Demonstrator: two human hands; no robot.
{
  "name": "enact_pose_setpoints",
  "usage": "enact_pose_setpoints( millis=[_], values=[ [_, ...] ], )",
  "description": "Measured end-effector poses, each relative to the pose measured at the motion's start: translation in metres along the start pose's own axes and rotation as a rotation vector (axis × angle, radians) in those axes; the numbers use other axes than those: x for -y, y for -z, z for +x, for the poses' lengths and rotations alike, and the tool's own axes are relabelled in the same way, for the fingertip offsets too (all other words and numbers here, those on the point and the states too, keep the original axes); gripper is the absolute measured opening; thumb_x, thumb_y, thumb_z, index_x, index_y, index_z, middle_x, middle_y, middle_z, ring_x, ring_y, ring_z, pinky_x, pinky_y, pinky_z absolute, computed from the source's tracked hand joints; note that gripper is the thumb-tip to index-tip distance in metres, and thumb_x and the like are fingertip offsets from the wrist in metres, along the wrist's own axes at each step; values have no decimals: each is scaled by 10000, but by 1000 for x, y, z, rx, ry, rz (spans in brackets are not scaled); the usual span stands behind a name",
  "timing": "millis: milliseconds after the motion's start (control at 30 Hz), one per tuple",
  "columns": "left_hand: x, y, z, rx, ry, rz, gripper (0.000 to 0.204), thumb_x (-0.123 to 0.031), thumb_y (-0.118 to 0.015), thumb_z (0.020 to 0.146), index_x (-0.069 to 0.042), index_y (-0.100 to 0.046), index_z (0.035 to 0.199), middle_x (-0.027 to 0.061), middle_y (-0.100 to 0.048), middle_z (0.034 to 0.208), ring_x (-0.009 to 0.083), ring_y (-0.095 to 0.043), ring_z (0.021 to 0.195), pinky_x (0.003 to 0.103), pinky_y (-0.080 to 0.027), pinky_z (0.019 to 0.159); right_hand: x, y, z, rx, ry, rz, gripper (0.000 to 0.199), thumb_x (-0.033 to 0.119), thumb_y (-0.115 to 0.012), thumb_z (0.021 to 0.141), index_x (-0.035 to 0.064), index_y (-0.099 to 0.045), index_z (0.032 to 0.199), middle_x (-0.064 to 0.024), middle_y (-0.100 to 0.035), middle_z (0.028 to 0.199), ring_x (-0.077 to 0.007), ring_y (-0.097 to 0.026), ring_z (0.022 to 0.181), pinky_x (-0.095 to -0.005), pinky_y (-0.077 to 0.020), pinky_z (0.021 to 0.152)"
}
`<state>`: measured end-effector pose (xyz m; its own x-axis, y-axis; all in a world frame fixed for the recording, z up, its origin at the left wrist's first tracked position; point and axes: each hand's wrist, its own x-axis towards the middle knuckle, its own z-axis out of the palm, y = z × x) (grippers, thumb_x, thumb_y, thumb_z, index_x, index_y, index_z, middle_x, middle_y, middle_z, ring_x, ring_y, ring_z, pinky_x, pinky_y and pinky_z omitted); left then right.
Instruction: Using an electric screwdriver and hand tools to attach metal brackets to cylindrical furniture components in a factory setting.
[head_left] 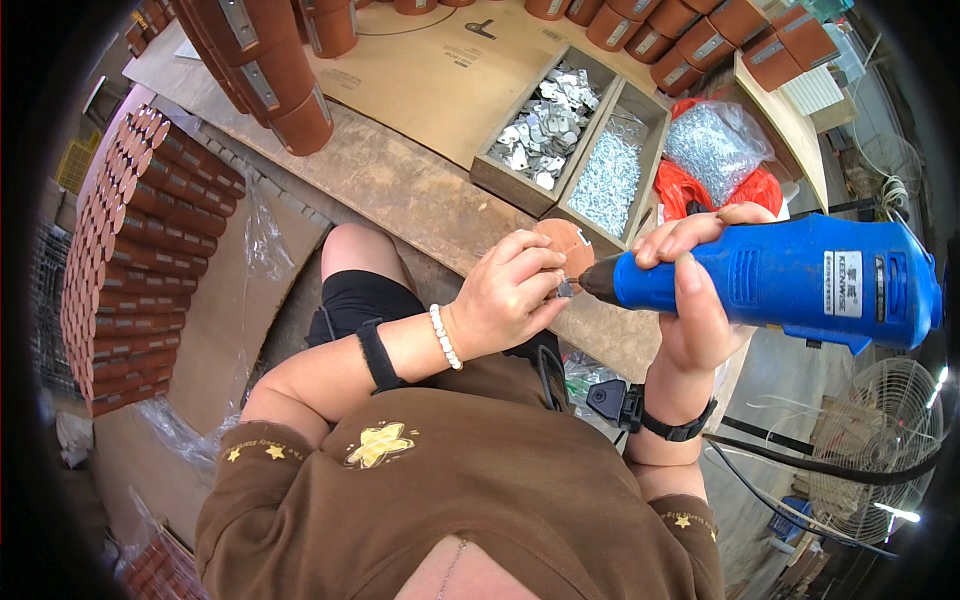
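We judge the step in hand to be driving a fastener into the brown round piece (568, 240), which sits at the near edge of the worktop (400, 175), just beyond our left fingers. Our left hand (512, 287) is mostly closed, fingertips pinched at the drill's tip around a small grey metal bit (567, 289); we cannot tell whether that is screw or plate. Our right hand (698, 318) wraps the blue power drill (780, 275), its nose pointing left. The next move, we think, calls for a straight drill, steady pressure and fingertips clear of the tip.
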<state>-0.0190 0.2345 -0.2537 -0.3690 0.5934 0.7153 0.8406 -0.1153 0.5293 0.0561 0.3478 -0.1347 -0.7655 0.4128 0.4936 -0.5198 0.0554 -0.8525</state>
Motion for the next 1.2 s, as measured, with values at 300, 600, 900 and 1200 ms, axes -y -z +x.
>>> enact_pose_setpoints(
  millis=[300, 600, 900, 1200],
  values=[
    [1, 0, 0, -1, -2, 1, 255, -90, -683, 547, -13, -558, 756, 86, -538, 881, 280, -490, 901, 347, -443, 745, -5, -5, -2, 54, 80, -240, 461, -67, -531, 679, 20, -279, 1055, -68, -506, 749, -123, -513, 695, -255, -437, 659],
    [1, 1, 1, 6, -10, 7, 266, -94, -691, 536, -14, -560, 754, 85, -538, 873, 278, -494, 887, 346, -445, 741, -10, -6, -1, 16, 41, -250, 447, -15, -534, 715, 23, -299, 1094, -91, -500, 719, -187, -510, 657, -334, -431, 675],
    [0, 0, 2, -10, -11, 7, 264, -77, -692, 523, -12, -564, 745, 83, -544, 856, 277, -498, 879, 338, -446, 738, -12, -5, -1, -47, 27, -71, 452, -81, -537, 679, 6, -312, 1062, -82, -516, 739, -123, -514, 646, -237, -431, 589],
    [-1, 1, 3, 2, 1, 20, 270, -67, -691, 519, -15, -559, 748, 77, -543, 834, 275, -503, 866, 338, -446, 734, -12, -2, -4, -35, 26, -95, 473, -76, -533, 675, 2, -299, 1078, -75, -514, 744, -124, -516, 670, -237, -432, 592]
  ],
)
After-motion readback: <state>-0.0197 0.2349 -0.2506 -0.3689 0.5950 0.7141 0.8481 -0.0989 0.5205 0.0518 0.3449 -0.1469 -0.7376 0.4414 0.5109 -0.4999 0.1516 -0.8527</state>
